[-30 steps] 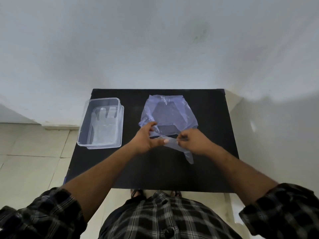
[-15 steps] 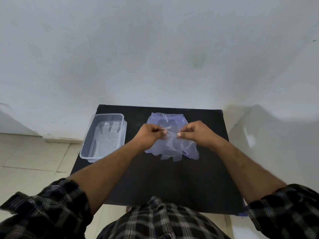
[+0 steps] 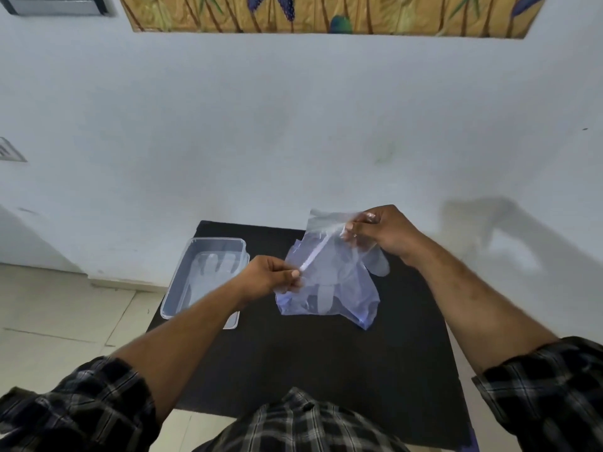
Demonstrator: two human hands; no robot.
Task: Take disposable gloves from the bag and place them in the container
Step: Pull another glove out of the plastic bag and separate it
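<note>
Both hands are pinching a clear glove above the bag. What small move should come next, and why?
Probably carry the glove left to the clear container. The left hand and right hand hold it stretched above the purple bag, and the container already holds gloves.

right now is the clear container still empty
No, a see-through glove already lies flat inside the container, while the left hand and right hand hold another glove above the bag.

Bluish clear bag [image 3: 339,288], black table [image 3: 326,370], plaid sleeves [image 3: 75,409].
</note>
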